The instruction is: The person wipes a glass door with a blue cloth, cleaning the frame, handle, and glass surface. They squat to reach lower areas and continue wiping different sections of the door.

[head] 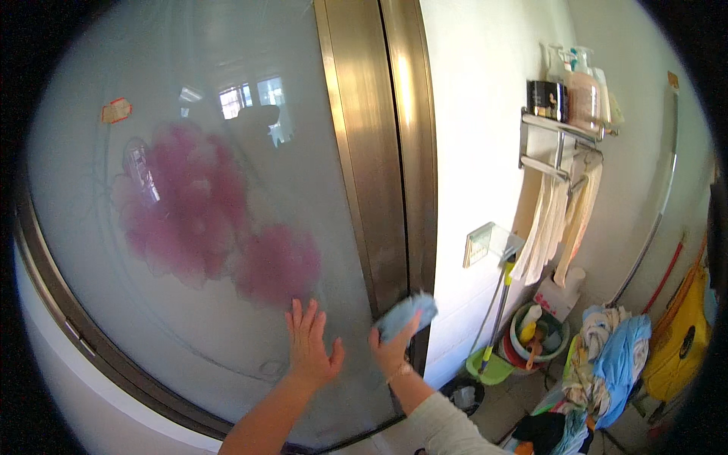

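A frosted glass door panel (187,318) with pink printed flowers fills the left and middle of the view. Against the glass, just below the smaller flower, my left hand (311,344) rests with its fingers apart and holds nothing. To its right, my right hand (396,344) grips a folded light-blue cloth (406,317). The cloth lies over the lower part of the bronze-coloured metal door frame (369,170), across its dark vertical gap. Part of the cloth is hidden by my right fingers.
On the right wall, a metal rack (560,124) bears bottles and a black jar, with towels (543,227) below. A small glass shelf (500,242) juts out. Lower right are a green dustpan (492,367), a bucket (554,355), piled clothes (617,352) and a yellow object (677,341).
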### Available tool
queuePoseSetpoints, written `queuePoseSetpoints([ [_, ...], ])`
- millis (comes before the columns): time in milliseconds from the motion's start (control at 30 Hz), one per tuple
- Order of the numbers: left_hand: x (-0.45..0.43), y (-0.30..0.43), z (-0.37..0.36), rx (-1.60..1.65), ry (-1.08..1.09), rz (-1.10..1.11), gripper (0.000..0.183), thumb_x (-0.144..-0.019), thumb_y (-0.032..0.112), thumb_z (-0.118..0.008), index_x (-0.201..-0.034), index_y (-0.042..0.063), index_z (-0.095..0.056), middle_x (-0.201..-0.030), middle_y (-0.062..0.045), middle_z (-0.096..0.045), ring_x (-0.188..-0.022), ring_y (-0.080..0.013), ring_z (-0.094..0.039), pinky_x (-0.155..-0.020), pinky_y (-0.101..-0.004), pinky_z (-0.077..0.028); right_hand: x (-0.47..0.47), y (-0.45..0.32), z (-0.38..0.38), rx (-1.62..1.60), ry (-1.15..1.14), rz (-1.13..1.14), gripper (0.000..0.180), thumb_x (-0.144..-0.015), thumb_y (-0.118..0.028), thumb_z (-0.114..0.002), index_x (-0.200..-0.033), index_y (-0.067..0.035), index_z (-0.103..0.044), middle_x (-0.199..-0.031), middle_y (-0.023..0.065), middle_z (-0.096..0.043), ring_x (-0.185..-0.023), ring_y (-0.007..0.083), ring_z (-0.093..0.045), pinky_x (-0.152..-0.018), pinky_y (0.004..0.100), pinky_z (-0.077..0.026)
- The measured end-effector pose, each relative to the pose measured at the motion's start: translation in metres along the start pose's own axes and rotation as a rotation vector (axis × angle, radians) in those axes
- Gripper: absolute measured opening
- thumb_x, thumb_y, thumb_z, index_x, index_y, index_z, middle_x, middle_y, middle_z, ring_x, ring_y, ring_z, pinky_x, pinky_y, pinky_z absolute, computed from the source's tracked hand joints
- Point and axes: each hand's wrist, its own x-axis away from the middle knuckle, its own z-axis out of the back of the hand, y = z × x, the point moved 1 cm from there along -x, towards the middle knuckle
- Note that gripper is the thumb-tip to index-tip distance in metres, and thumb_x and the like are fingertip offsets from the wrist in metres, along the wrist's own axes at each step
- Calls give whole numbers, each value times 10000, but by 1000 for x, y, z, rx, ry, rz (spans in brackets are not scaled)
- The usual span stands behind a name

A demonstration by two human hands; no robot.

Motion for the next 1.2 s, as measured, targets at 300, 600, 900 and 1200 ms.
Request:
queuePoseSetpoints([
  [300,12,-19,-16,-92,66,-126,666,-825,171,-708,-1395,71,-378,-1555,-263,-308,-1483,-525,-191,-1107,-719,-190,-232,-71,24,201,70,266,605,-794,-218,-705,-1268,119,-538,-1595,362,-189,-1474,553,-176,-1167,658,-156],
  [600,12,-18,-27,-195,69,-67,713,-793,184,-731,-1409,128,-377,-1543,-238,-352,-1487,-516,-202,-1068,-726,-260,-251,-73,37,153,59,510,676,-813,-247,-706,-1341,109,-478,-1573,351,-250,-1454,544,-239,-1160,664,-178],
  [900,14,-22,-30,-316,54,-99,554,-792,203,-718,-1279,100,-476,-1507,-237,-401,-1450,-540,-276,-1074,-726,-260,-181,-38,37,204,-166,475,577,-759,-287,-726,-1166,80,-544,-1512,368,-349,-1408,570,-311,-1068,735,-229],
  [1200,17,-18,-29,-362,106,-95,510,-788,198,-708,-1240,83,-501,-1484,-226,-444,-1448,-518,-304,-1117,-668,-252,-288,-94,36,176,50,453,627,-749,-211,-766,-1297,-7,-538,-1570,260,-328,-1459,448,-291,-1136,567,-251],
])
